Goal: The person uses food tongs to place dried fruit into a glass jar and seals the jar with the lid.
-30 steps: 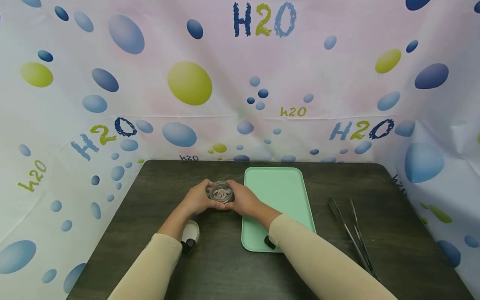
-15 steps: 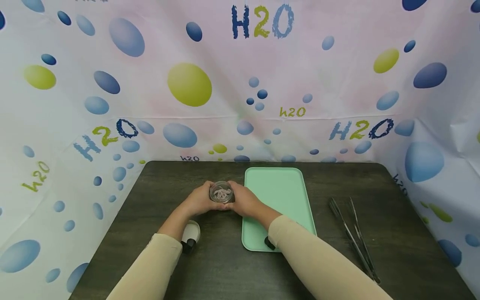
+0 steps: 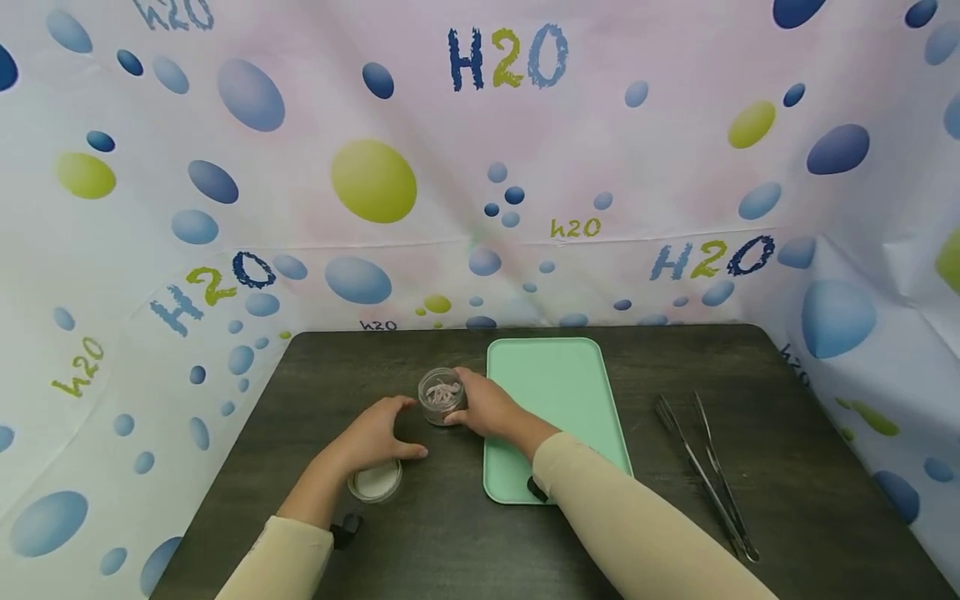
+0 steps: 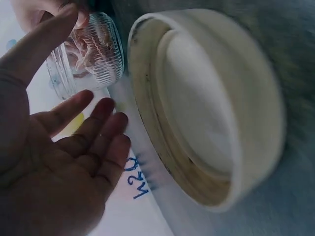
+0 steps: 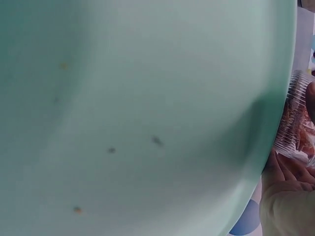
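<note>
A small clear glass jar stands without a lid on the dark table, with pale, string-like pieces inside. My right hand grips it from the right, fingers and thumb round its side. The left hand is apart from the jar, its fingers and thumb spread with nothing between them. Below that hand lies a round whitish lid; in the left wrist view the lid shows its hollow inside. At the right wrist view's edge the jar shows only in part.
A light green tray lies right of the jar, partly beneath my right forearm; small specks dot it in the right wrist view. Metal tongs lie farther right. A printed sheet hangs behind the table.
Both hands held the jar before; my left hand has let go and drawn back toward the lower left, above the lid. The right hand still holds the jar. The head view has shifted slightly.
</note>
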`<state>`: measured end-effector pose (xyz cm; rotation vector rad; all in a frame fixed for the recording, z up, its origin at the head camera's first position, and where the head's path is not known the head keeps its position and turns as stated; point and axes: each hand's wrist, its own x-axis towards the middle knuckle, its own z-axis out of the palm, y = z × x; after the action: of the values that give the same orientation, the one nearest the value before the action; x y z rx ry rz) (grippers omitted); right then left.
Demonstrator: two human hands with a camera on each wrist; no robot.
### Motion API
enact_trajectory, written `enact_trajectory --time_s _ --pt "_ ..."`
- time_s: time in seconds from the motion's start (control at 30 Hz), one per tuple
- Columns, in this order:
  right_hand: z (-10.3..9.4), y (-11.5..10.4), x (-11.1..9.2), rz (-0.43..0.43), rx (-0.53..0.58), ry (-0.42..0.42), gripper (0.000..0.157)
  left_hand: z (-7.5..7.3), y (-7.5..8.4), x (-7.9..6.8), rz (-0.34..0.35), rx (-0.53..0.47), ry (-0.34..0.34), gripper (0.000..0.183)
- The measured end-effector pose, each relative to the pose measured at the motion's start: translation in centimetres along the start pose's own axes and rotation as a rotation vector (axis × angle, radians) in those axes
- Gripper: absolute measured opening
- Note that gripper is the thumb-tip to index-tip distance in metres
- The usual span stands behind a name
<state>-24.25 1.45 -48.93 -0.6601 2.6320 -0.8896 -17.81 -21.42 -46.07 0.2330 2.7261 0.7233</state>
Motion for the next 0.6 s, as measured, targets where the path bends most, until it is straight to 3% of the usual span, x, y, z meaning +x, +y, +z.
enact_trajectory --time_s 0.3,0.47,0.6 --pt "-0.2 -0.3 -0.2 0.013 -0.009 -0.007 0.092 -0.1 -0.8 -4.2 -0.098 0.188 -0.018 0.115" --pt "-0.3 -0.2 -0.2 0.010 -0.003 -0.005 0.092 0.0 -1.9 -5.1 -0.098 0.185 -0.020 0.112" --pt "0.0 0.1 0.0 0.009 0.004 -0.002 0.092 0.5 -2.5 -5.2 -0.105 0.172 0.019 0.105"
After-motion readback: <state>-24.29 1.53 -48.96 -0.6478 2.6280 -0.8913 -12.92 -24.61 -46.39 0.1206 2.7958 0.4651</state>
